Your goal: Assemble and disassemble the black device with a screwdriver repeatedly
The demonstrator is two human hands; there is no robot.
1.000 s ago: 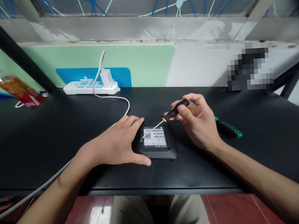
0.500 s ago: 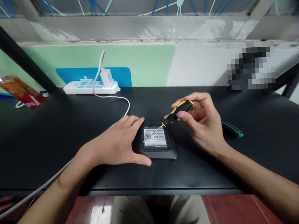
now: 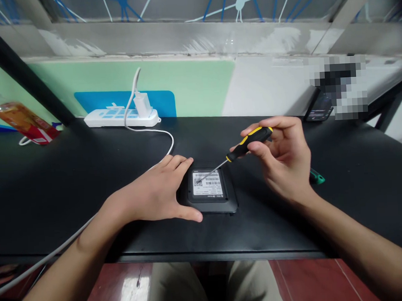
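A flat black electronic box (image 3: 228, 206) lies on the table with a white label (image 3: 208, 186) facing up, printed with a QR code and barcodes. My left hand (image 3: 159, 188) holds its left side, thumb along the near edge and fingers by the far edge. Above and to the right, my right hand (image 3: 284, 153) is closed round the handle of a black-and-yellow screwdriver (image 3: 249, 143). The thin shaft slants down to the left over the label. I cannot tell if its tip touches. Partly hidden behind my right hand is a green-and-black object (image 3: 317, 176).
A white power strip (image 3: 121, 118) with a plugged-in charger (image 3: 142, 105) sits along the wall. Its white cable (image 3: 168, 136) runs under my left arm. A drink bottle (image 3: 22, 117) leans at the far left; a phone (image 3: 318, 106) stands at the back right of the black table (image 3: 71, 184).
My right hand has moved right and slightly up with the screwdriver, drawing its tip from the box's left edge to over the label. My left hand and the box have stayed put.
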